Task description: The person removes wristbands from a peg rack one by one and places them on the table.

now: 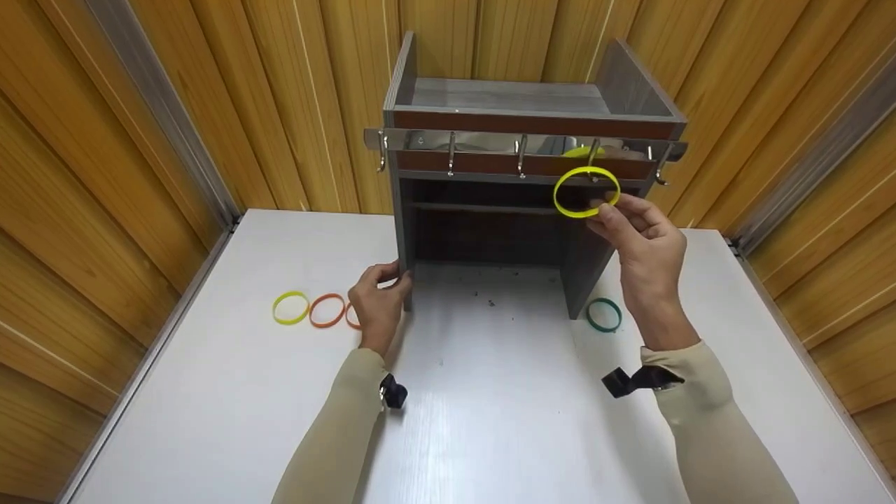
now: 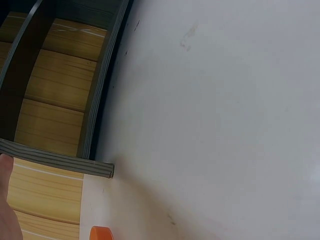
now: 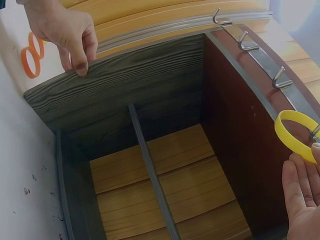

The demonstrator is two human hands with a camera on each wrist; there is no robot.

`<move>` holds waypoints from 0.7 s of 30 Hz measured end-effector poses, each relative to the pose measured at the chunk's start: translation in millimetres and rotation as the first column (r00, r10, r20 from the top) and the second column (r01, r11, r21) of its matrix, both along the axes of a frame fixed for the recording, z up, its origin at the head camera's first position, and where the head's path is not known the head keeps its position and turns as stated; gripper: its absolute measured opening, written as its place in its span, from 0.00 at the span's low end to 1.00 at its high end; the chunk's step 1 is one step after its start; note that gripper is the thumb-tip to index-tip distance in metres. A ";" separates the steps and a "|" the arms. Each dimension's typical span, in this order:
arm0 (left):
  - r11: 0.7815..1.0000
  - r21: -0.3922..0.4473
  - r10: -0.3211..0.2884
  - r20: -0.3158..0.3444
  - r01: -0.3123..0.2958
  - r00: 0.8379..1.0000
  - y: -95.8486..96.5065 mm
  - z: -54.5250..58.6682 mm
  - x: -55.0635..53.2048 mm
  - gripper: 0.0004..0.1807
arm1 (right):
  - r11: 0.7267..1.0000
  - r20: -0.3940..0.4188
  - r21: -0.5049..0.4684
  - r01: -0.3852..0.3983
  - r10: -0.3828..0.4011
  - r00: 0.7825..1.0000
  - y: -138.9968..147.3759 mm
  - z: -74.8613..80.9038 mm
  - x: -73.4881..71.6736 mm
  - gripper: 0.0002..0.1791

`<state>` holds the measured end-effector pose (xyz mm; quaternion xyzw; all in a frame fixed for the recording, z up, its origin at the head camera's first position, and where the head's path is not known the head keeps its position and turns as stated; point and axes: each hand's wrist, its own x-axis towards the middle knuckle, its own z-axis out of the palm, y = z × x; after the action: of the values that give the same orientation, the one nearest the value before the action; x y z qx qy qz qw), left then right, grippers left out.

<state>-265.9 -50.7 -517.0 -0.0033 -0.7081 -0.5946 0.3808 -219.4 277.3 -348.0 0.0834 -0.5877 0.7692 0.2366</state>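
Note:
My right hand pinches a yellow wristband between thumb and fingers. The band is at the lower end of the fourth hook from the left on a metal hook rail; whether they touch I cannot tell. In the right wrist view the wristband appears beside that rail. The rail runs across the front of a grey wooden shelf unit. Low on its left side panel, my left hand grips the front edge. The left wrist view shows only a sliver of that hand.
Left of the unit lie a yellow-green wristband, an orange wristband and another orange one partly behind my left hand. A green wristband lies by the right panel. Wood-patterned walls enclose the white table.

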 end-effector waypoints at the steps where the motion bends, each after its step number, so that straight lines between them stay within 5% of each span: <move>1: 1.000 0.004 -0.001 0.001 0.001 1.000 -0.1 -0.1 0.0 0.09 | 1.000 0.001 0.001 0.001 -0.001 1.000 -0.1 1.0 0.7 0.18; 21: 0.998 0.044 -0.040 0.041 0.038 0.998 -0.8 -0.3 0.0 0.09 | 1.000 -0.081 -0.018 -0.015 0.013 0.997 6.5 5.4 15.4 0.14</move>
<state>-266.0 -51.5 -517.4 0.0034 -0.7026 -0.6171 0.3543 -204.0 283.7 -342.6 0.1165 -0.5701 0.7721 0.2556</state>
